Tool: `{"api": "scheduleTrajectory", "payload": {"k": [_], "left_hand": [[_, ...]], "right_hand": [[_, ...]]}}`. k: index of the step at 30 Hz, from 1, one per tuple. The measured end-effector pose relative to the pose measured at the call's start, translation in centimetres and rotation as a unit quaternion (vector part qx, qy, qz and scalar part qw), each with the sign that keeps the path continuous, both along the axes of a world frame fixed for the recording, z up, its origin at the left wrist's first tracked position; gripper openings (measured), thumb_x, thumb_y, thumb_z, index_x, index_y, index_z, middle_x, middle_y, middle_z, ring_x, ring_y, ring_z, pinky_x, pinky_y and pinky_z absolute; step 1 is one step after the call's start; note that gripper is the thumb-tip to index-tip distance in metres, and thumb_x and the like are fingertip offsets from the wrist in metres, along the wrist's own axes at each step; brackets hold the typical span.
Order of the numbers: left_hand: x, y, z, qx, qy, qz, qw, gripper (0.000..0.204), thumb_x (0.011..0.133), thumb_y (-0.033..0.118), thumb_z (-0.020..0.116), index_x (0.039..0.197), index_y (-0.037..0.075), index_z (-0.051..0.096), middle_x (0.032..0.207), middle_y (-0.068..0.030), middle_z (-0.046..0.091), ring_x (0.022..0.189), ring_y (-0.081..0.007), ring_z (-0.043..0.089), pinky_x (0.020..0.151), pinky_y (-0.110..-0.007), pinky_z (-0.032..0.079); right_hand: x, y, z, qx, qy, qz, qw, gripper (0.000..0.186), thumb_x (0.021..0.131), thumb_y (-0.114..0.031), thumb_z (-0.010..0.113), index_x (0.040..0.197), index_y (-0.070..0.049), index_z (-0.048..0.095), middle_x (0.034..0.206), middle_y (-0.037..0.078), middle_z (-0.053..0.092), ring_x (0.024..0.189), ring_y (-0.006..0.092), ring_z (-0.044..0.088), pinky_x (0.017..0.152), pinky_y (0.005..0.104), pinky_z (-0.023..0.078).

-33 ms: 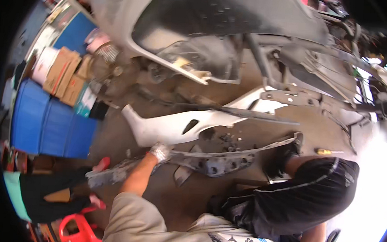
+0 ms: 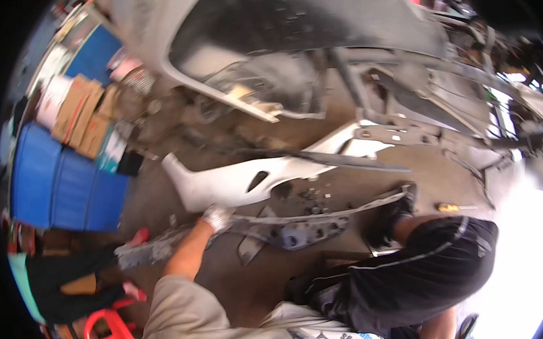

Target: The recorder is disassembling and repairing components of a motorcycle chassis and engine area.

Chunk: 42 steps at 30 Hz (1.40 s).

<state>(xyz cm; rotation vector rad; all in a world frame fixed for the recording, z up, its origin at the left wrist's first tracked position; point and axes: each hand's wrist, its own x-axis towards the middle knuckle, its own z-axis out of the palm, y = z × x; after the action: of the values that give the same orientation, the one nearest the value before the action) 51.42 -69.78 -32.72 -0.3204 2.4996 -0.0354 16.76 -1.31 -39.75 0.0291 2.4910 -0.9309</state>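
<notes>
My left hand (image 2: pixel 217 217), in a whitish glove, is closed round the edge of a long grey car body part (image 2: pixel 317 233) with several holes; its fingertips are partly hidden. This part runs from the lower left toward my dark shoe (image 2: pixel 384 227). Just beyond the hand lies a white car panel (image 2: pixel 221 182) with an oval slot, its lower edge close to or touching my fingers. My right forearm (image 2: pixel 438 335) drops out at the bottom edge, and my right hand is out of the picture.
A large vehicle body panel (image 2: pixel 176 52) hangs overhead. A dark strip (image 2: pixel 353 161) crosses above the white panel. A yellow-handled screwdriver (image 2: pixel 448 207) lies right. Blue bins (image 2: pixel 72 182) and cardboard boxes (image 2: pixel 76 111) stand left. A person's dark-trousered legs (image 2: pixel 72 275) and a red stool (image 2: pixel 109 327) are lower left.
The whole view has shifted slightly, so most things sit a little farther left. My left hand keeps its place on the grey part.
</notes>
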Motion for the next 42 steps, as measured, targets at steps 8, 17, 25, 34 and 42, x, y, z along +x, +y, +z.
{"api": "scheduleTrajectory", "payload": {"k": [8, 17, 25, 34, 42], "left_hand": [[-1.0, -3.4, -2.6, -0.072, -0.051, 0.038, 0.995, 0.052, 0.077, 0.041, 0.072, 0.121, 0.017, 0.061, 0.119, -0.0088, 0.065, 0.113, -0.0264, 0.060, 0.104, -0.053, 0.036], [-0.8, -4.9, -3.5, -0.223, 0.013, 0.117, 0.968, 0.066, 0.071, 0.036, 0.076, 0.128, 0.018, 0.049, 0.128, -0.0130, 0.052, 0.123, -0.0321, 0.049, 0.102, -0.048, 0.037], [-6.8, 7.4, 2.3, -0.070, 0.211, 0.128, 0.967, 0.044, 0.076, 0.021, 0.065, 0.117, 0.009, 0.058, 0.113, -0.0200, 0.059, 0.107, -0.0367, 0.057, 0.090, -0.049, 0.046], [-22.8, 18.6, 16.5, 0.003, 0.298, -0.085, 0.951, 0.030, 0.081, 0.025, 0.063, 0.100, 0.002, 0.064, 0.101, -0.0213, 0.064, 0.099, -0.0400, 0.059, 0.087, -0.048, 0.046], [-42.7, 41.2, 30.8, 0.215, 0.396, -0.276, 0.849, 0.035, 0.086, 0.022, 0.059, 0.112, -0.001, 0.063, 0.108, -0.0228, 0.065, 0.098, -0.0354, 0.063, 0.089, -0.041, 0.050]], "right_hand": [[0.5, 1.0, -0.9, 0.133, 0.080, 0.143, 0.977, 0.025, 0.080, -0.024, 0.061, 0.100, -0.011, 0.070, 0.112, 0.011, 0.066, 0.105, 0.0279, 0.062, 0.088, 0.0356, 0.050], [0.0, 0.5, -0.6, 0.209, 0.046, 0.182, 0.960, 0.027, 0.077, -0.025, 0.063, 0.099, -0.011, 0.070, 0.109, 0.011, 0.067, 0.104, 0.0290, 0.063, 0.088, 0.0369, 0.050], [0.6, -0.3, 1.3, 0.114, -0.038, -0.010, 0.993, 0.022, 0.077, -0.025, 0.067, 0.094, -0.012, 0.073, 0.098, 0.012, 0.071, 0.089, 0.0274, 0.069, 0.077, 0.0375, 0.054], [-1.1, 0.1, 0.1, 0.201, 0.021, 0.088, 0.975, 0.019, 0.081, -0.027, 0.064, 0.088, -0.014, 0.076, 0.091, 0.012, 0.072, 0.087, 0.0285, 0.069, 0.076, 0.0374, 0.054], [-3.1, -2.3, -7.4, -0.078, 0.026, -0.067, 0.994, 0.022, 0.083, -0.017, 0.064, 0.101, -0.007, 0.072, 0.084, 0.009, 0.071, 0.071, 0.0207, 0.068, 0.063, 0.0336, 0.054]]}}
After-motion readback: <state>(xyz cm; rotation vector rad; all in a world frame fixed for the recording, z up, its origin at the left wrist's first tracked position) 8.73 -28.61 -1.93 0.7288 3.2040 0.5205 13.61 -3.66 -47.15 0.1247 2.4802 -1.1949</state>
